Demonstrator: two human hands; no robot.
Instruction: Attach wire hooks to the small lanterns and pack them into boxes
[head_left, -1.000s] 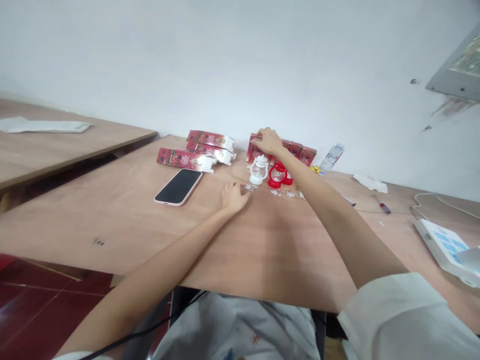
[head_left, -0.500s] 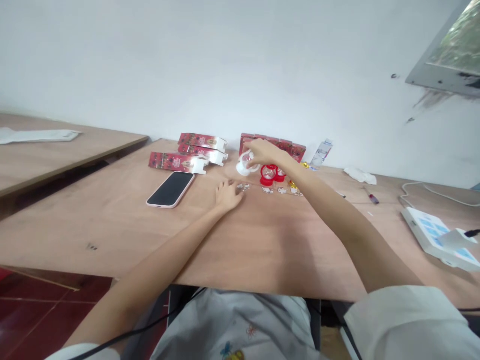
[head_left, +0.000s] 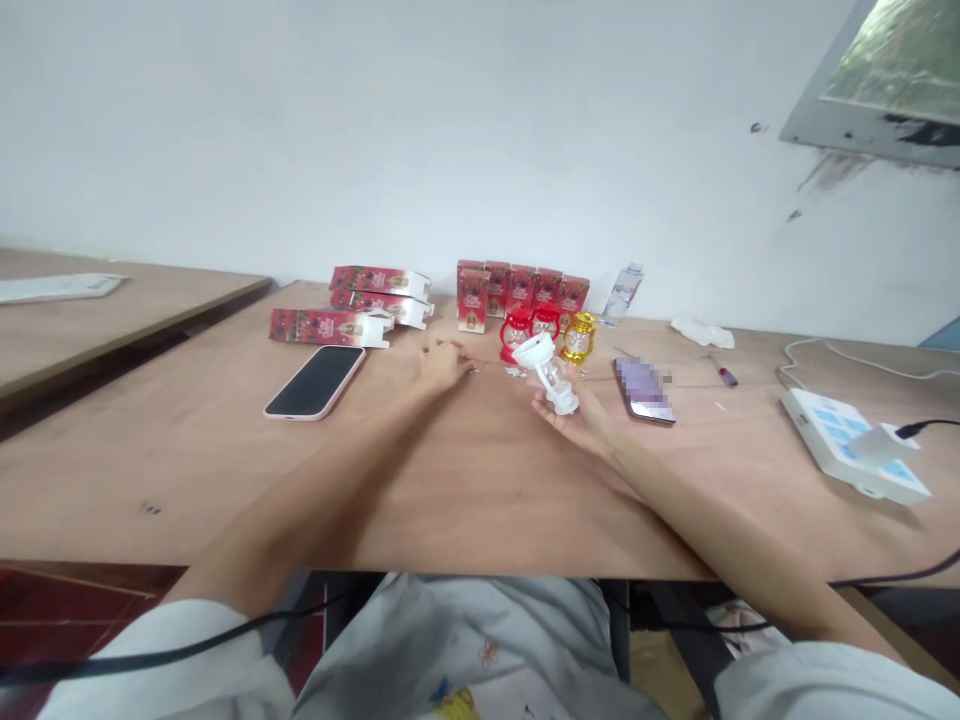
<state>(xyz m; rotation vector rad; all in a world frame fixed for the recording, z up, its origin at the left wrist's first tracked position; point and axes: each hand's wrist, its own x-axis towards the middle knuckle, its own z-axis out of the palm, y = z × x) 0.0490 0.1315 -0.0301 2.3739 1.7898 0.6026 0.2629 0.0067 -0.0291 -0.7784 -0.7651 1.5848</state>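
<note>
My right hand (head_left: 581, 418) holds a small white toy lantern (head_left: 551, 372), tilted, above the wooden table (head_left: 480, 480). My left hand (head_left: 442, 363) rests on the table with fingers curled, touching a small thin item I cannot make out. Behind them stand two red lanterns (head_left: 516, 330) and a gold lantern (head_left: 578, 338). A row of upright red boxes (head_left: 521, 288) lines the wall.
Several flat red boxes (head_left: 352, 300) lie at the left back, a pink-cased phone (head_left: 315, 382) in front of them. Another phone (head_left: 643, 390) lies right of my hand. A white device with a cable (head_left: 855, 455) sits far right. A second table (head_left: 97, 320) stands to the left.
My right hand took the white lantern from in front of the boxes and drew it back toward me. The left hand stayed on the table. The camera view shifted.
</note>
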